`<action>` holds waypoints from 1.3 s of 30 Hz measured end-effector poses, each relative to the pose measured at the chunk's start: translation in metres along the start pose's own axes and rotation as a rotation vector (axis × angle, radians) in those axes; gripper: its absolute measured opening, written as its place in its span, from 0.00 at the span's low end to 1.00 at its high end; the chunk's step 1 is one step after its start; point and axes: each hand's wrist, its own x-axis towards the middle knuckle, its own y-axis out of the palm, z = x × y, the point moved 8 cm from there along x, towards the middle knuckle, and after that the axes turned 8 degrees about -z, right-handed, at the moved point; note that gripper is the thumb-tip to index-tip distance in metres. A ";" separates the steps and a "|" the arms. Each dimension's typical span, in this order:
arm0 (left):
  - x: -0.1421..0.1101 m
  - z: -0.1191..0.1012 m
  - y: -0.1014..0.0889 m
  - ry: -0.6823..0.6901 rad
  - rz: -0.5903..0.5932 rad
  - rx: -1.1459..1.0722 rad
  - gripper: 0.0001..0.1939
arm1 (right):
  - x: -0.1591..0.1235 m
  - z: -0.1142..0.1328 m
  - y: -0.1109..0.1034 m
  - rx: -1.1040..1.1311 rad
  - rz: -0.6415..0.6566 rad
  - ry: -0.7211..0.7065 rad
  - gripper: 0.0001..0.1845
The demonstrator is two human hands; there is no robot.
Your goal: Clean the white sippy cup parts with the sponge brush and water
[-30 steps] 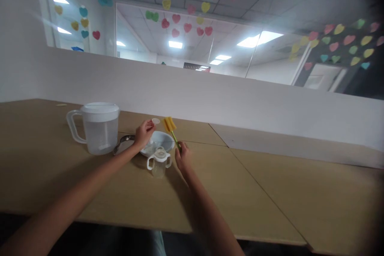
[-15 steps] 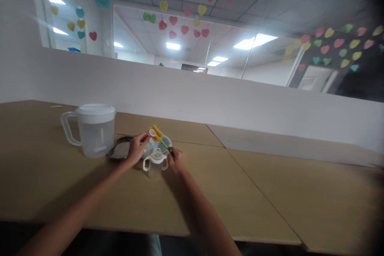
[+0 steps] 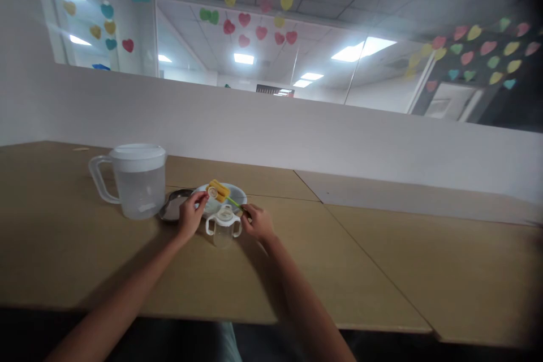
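Note:
My left hand (image 3: pixel 192 216) is closed, pinching a small white round piece (image 3: pixel 212 193), maybe a lid or ring, by its edge. Against this piece rests the yellow sponge head of a bottle brush (image 3: pixel 219 188). My right hand (image 3: pixel 258 223) grips the brush by its thin green handle, with the fingers wrapped round it. Both hands work above a pale bowl (image 3: pixel 241 193), partly hidden by the brush and the cup. Upright in front of the bowl stands a clear sippy cup (image 3: pixel 223 234) with a white two-handled collar, between my wrists.
A large lidded pitcher (image 3: pixel 141 189) of translucent plastic, with liquid in it, stands at the left. Between it and my left hand sits a shallow dark-rimmed metal dish (image 3: pixel 172 209). The wooden table (image 3: pixel 365 271) meets a white wall (image 3: pixel 254 130) at the back.
The sponge head has come down slightly and lies flatter, lower over the bowl. Both hands still hold the same things. The whole view has shifted slightly with my head.

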 end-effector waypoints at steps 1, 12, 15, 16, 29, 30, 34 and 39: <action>0.000 -0.003 -0.002 0.035 -0.010 0.022 0.14 | 0.000 0.000 -0.002 -0.001 -0.013 -0.003 0.12; -0.007 -0.026 -0.006 0.219 0.017 0.051 0.10 | 0.000 -0.006 -0.004 -0.134 -0.093 -0.015 0.13; -0.009 -0.027 -0.004 0.214 0.045 0.063 0.12 | 0.001 -0.015 -0.014 -0.133 -0.228 0.104 0.13; -0.010 -0.027 -0.003 0.213 0.053 0.067 0.12 | 0.000 -0.019 -0.018 -0.105 -0.287 0.155 0.14; -0.008 -0.024 -0.009 0.228 -0.061 0.229 0.13 | -0.002 0.015 -0.022 0.017 -0.404 -0.110 0.14; -0.008 -0.024 -0.010 0.224 -0.071 0.238 0.12 | -0.002 0.015 -0.019 -0.009 -0.373 -0.134 0.13; -0.008 -0.025 -0.011 0.222 -0.075 0.240 0.12 | -0.001 0.001 -0.015 -0.101 -0.348 -0.075 0.12; -0.007 -0.027 -0.012 0.261 -0.086 0.220 0.12 | -0.001 0.002 -0.016 -0.062 -0.350 -0.081 0.14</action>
